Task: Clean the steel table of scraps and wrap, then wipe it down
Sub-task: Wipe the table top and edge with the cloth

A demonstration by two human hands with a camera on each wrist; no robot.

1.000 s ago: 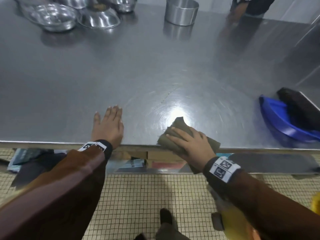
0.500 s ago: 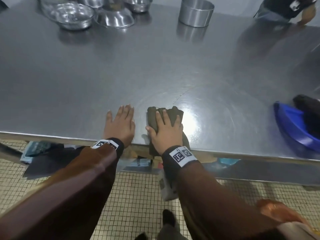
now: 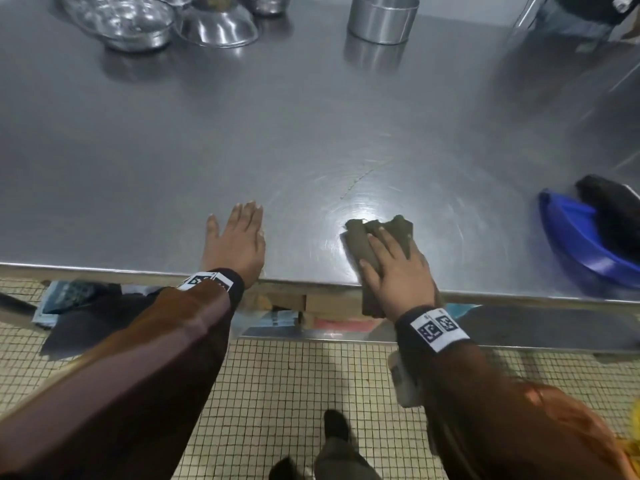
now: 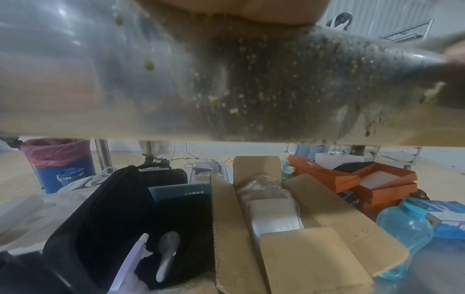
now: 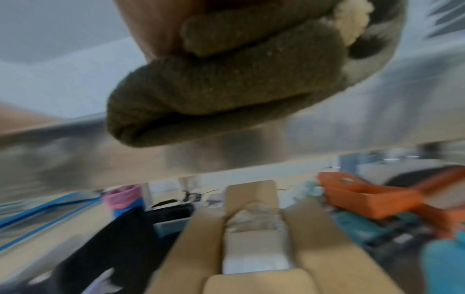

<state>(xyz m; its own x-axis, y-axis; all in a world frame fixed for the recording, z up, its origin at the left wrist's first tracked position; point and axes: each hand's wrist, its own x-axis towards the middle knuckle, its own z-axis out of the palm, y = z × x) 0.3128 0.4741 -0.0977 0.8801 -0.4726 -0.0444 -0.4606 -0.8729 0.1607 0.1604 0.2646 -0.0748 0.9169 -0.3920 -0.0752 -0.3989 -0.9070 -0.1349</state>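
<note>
The steel table (image 3: pixel 277 133) fills the head view, with faint wipe swirls near its front edge. My left hand (image 3: pixel 239 240) lies flat on the table at the front edge, fingers straight, holding nothing. My right hand (image 3: pixel 398 268) presses flat on a folded olive-brown cloth (image 3: pixel 360 244) to the right of it; the cloth's near end hangs over the table edge. In the right wrist view the cloth (image 5: pixel 226 89) bulges under my palm. The left wrist view shows the table's front face (image 4: pixel 251 89) speckled with small crumbs.
Steel bowls (image 3: pixel 131 19) and a round steel tin (image 3: pixel 381 17) stand at the back. A blue dustpan (image 3: pixel 581 251) with a dark brush (image 3: pixel 613 209) lies at the right edge. Below the table are a cardboard box (image 4: pixel 289 228), a black case (image 4: pixel 113 218) and a blue bottle (image 4: pixel 405 228).
My right hand slid the cloth left until it was beside my left hand, then back to the right. My left hand has stayed flat in place.
</note>
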